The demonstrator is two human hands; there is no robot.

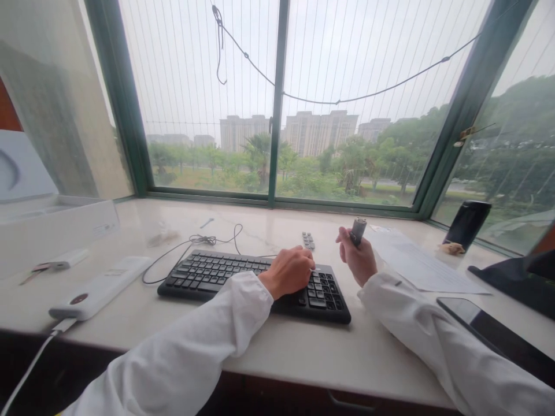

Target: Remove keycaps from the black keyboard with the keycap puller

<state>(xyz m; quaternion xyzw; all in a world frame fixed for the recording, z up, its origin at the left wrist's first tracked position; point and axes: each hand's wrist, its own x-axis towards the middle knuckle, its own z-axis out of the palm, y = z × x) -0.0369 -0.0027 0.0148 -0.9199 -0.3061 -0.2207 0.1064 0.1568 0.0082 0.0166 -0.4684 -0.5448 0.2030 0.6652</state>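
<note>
I have the left hand (288,271) down on the right part of the flat black computer keyboard (208,274). Its wrist is low, its white sleeve lies across the keyboard's front edge, and its knuckles are up. The fingers are curled so the tips touch the keys beside the number block. Whether those fingers pinch a key or merely rest on it I cannot tell.

My right hand (358,261) is raised off the pale stone worktop (303,352), just right of the keyboard's far corner, with the forearm coming in from the lower right. Its fingers are clenched round the lower half of a small grey cylinder (358,229). The cylinder stands nearly upright, its long axis vertical with a slight lean to the right. Its top end points up towards the window, clear of the hand. It is held in the air, near a short strip of grey keycaps (307,240) lying behind the keyboard. White paper sheets (416,263) lie to the right of that hand.
</note>
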